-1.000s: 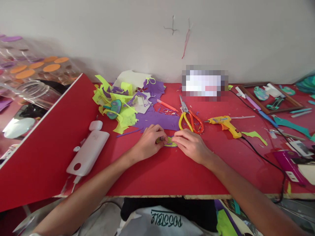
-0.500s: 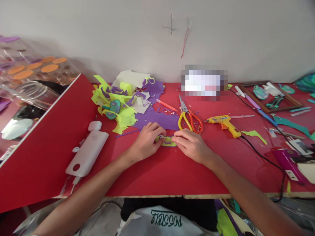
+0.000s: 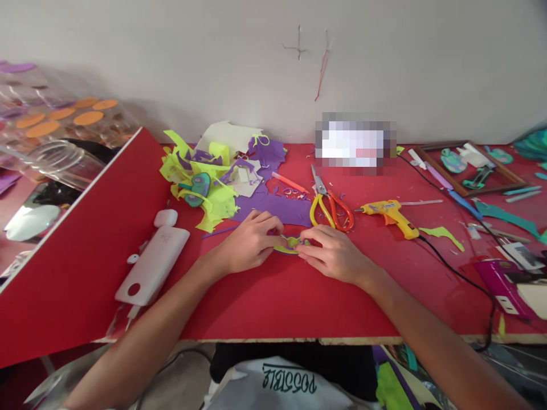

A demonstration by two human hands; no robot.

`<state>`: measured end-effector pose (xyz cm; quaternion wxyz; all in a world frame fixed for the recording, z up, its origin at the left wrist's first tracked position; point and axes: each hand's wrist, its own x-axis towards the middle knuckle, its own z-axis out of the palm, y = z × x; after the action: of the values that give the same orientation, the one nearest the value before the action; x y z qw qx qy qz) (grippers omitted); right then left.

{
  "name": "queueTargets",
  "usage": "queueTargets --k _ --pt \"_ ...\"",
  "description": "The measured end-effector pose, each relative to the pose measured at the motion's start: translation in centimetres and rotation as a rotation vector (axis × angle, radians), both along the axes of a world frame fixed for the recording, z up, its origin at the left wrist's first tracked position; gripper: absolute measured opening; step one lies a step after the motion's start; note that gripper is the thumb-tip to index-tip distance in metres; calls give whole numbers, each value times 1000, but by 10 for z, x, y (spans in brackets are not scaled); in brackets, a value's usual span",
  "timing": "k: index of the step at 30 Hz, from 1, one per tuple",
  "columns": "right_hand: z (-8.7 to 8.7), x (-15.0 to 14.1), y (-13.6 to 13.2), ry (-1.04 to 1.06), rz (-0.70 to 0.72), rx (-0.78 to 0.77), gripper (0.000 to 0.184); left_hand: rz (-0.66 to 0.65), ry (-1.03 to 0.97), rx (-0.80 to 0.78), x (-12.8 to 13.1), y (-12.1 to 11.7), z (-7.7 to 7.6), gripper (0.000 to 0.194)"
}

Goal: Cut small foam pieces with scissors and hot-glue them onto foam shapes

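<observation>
Both hands are on a small flat yellow-green foam cutout lying on the red tabletop. Left hand pinches its left end, right hand its right end, so its long axis runs left-right between them. Fingers cover most of it, can't make out the shape. Yellow-and-orange-handled scissors sit just behind.

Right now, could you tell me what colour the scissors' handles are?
One handle of the scissors is yellow, the other orange-red, seen in the head view.

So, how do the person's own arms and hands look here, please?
Both forearms are bare, with no sleeves in view. The left hand and right hand wear no gloves; no rings, watch or bracelets are visible.
</observation>
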<state>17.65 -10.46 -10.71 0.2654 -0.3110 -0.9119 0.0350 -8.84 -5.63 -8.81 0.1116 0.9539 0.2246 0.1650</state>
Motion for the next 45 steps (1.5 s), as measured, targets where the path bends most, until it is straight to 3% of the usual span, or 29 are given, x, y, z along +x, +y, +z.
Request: queueTargets --k 27,45 --pt "-6 0 2 -16 4 -41 20 -20 65 35 7 -5 -2 40" --pt "-3 -2 1 23 -4 -1 16 -29 56 -9 5 -4 -2 31"
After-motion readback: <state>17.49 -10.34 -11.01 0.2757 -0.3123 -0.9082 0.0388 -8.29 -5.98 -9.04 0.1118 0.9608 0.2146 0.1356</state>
